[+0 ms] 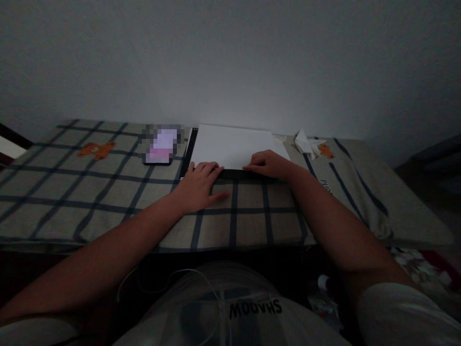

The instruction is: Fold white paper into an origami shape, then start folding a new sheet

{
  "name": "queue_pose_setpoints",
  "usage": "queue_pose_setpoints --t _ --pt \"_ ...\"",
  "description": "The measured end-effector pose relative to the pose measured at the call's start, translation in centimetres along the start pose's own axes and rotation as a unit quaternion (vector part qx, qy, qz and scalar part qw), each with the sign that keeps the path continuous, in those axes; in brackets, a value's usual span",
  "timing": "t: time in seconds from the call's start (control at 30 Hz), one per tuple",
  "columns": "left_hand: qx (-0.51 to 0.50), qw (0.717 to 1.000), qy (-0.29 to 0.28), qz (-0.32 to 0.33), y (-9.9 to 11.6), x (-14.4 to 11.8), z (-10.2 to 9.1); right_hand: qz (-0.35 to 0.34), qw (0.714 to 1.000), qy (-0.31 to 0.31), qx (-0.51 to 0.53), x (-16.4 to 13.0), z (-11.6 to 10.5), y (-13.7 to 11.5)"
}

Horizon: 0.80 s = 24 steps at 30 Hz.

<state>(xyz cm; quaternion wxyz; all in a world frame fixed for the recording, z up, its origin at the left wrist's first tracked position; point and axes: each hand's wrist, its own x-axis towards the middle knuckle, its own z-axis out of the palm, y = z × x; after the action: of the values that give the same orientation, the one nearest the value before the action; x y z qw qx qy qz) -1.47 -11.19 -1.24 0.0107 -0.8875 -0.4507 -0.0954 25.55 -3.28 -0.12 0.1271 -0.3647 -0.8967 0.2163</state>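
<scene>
A white sheet of paper [234,144] lies on a flat black-edged board [189,153], close to the wall. My left hand [200,188] rests palm down at the near left corner, fingertips on the near edge of the paper and thumb stretched out over the cloth. It is open. On the right part of the sheet lies my right hand [269,164], its fingers curled in and one digit pointing left along the near edge. Whatever may be within those curled fingers is hidden.
A checked cloth [248,226] covers the table. Left of the board lies a phone [160,146] with a lit, blurred screen. A folded white paper piece [306,144] sits to the right. Behind rises a plain wall [230,62]. A thin white cable [187,270] hangs before my body.
</scene>
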Motion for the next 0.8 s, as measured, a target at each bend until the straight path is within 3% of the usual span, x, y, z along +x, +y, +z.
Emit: queue_pose_setpoints --t 0.17,0.37,0.53,0.8 --pt "0.007 1.0 -0.003 -0.008 0.12 -0.11 -0.1 0.0 1.0 0.0 -0.001 0.03 0.05 0.11" --pt "0.06 0.997 0.049 0.024 0.67 -0.38 0.04 -0.019 1.0 0.003 -0.022 0.02 0.09 0.05" --pt "0.028 0.993 0.012 0.111 0.69 0.08 0.5 -0.038 0.999 0.017 -0.018 0.06 0.31 0.23" --pt "-0.005 0.996 0.001 0.089 0.62 0.02 0.57 -0.034 0.999 0.024 -0.019 0.09 0.4 0.0"
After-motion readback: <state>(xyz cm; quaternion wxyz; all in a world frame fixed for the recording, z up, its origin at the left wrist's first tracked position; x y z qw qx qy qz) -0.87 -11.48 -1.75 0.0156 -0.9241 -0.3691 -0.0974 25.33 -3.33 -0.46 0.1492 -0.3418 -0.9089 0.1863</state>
